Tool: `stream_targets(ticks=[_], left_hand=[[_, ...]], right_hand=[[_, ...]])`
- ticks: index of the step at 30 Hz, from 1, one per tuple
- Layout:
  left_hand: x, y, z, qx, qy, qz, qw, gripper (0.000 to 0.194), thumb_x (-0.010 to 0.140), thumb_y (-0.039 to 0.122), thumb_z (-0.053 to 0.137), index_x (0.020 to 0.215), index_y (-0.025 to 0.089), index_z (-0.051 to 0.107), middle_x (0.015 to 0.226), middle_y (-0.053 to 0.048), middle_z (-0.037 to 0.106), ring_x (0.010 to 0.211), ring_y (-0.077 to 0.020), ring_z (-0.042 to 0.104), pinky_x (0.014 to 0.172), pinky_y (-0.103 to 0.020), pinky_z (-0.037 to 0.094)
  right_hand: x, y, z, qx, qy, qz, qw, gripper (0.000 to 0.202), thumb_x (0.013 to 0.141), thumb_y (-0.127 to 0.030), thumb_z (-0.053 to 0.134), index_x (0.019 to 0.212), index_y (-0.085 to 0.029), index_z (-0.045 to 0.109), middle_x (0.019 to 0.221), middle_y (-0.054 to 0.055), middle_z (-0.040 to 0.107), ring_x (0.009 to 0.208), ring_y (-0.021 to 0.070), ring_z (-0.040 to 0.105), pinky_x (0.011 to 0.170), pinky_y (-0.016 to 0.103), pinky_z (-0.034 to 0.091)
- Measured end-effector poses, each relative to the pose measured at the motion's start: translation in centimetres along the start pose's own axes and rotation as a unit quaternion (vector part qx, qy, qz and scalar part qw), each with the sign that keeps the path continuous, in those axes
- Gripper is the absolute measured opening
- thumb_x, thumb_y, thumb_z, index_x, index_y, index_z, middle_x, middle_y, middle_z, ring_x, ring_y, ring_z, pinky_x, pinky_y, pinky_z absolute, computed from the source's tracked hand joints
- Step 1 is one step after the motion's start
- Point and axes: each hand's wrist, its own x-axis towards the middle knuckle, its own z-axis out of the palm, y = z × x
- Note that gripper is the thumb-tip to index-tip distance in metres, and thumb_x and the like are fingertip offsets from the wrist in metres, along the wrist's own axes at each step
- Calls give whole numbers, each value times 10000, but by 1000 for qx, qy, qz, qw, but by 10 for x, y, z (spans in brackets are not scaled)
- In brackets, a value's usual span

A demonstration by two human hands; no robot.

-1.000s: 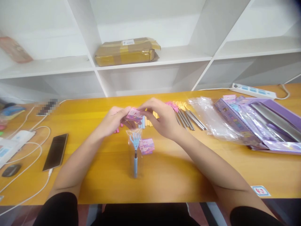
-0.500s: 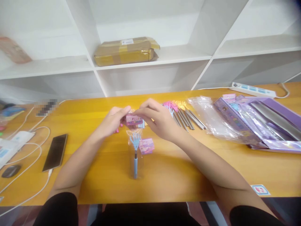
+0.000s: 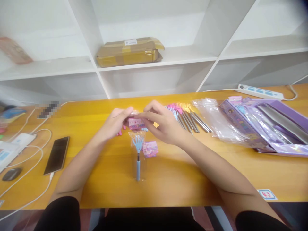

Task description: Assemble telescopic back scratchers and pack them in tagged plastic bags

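A pink printed header card (image 3: 136, 124) is held at the top of a clear plastic bag (image 3: 143, 168). Inside the bag is a light-blue back scratcher (image 3: 138, 146) with a hand-shaped head up and its handle pointing toward me. My left hand (image 3: 117, 122) pinches the card's left side. From the right, my right hand (image 3: 162, 123) has its thumb and fingers closed at the card's upper right edge. More pink cards (image 3: 150, 149) lie in a small pile just right of the bag. Parts of pink and blue handles show behind my hands.
Loose back scratchers (image 3: 186, 117) with blue, pink and yellow heads lie right of my hands. Beyond them are clear bags (image 3: 214, 120) and an open purple box (image 3: 269, 125). A phone (image 3: 57, 155), cables and a power strip (image 3: 16, 144) occupy the left; a taped parcel (image 3: 130, 53) sits on the shelf.
The card and the bagged back scratcher have shifted very slightly left and away from me. Both hands keep nearly the same pose at the card.
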Motion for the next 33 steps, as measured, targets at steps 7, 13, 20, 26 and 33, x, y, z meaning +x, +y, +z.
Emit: stream_targets(ticks=[7, 13, 20, 26, 33], left_hand=[[2, -2, -2, 7, 0, 1, 1000, 605, 979, 727, 582, 857, 180, 810, 656, -84, 722, 638, -217, 713, 456, -268, 515], [1, -3, -6, 10, 21, -5, 1000, 606, 972, 733, 590, 863, 185, 823, 603, -67, 681, 592, -215, 707, 440, -270, 499], [0, 2, -5, 15, 6, 4, 1000, 584, 992, 688, 568, 983, 184, 863, 711, -77, 754, 622, -203, 710, 473, -267, 506], [-1, 3, -4, 8, 6, 4, 1000, 603, 986, 697, 584, 1001, 164, 864, 741, -91, 777, 608, -189, 693, 458, -252, 482], [-3, 7, 1, 5, -25, 7, 1000, 641, 993, 709, 577, 1026, 136, 863, 857, -134, 821, 647, -197, 711, 452, -251, 462]], right_hand=[[1, 1, 0, 8, 6, -12, 1000, 304, 1063, -120, 521, 1225, -283, 721, 990, 38, 550, 843, 151, 561, 693, 313, 460], [1, 1, 1, 10, 13, -20, 1000, 330, 1060, -113, 501, 1255, -285, 704, 959, 33, 563, 865, 159, 561, 737, 322, 490], [0, 3, 2, 5, 4, -21, 1000, 348, 1045, -95, 490, 1227, -291, 712, 959, 33, 541, 857, 161, 544, 728, 322, 474], [0, 4, 1, 6, 11, -27, 1000, 310, 1046, -103, 504, 1206, -276, 706, 955, 31, 542, 848, 156, 549, 707, 312, 466], [1, 1, 0, 17, 31, 88, 996, 307, 1020, -250, 696, 1316, -259, 615, 1097, 26, 628, 725, 91, 565, 732, 293, 522]])
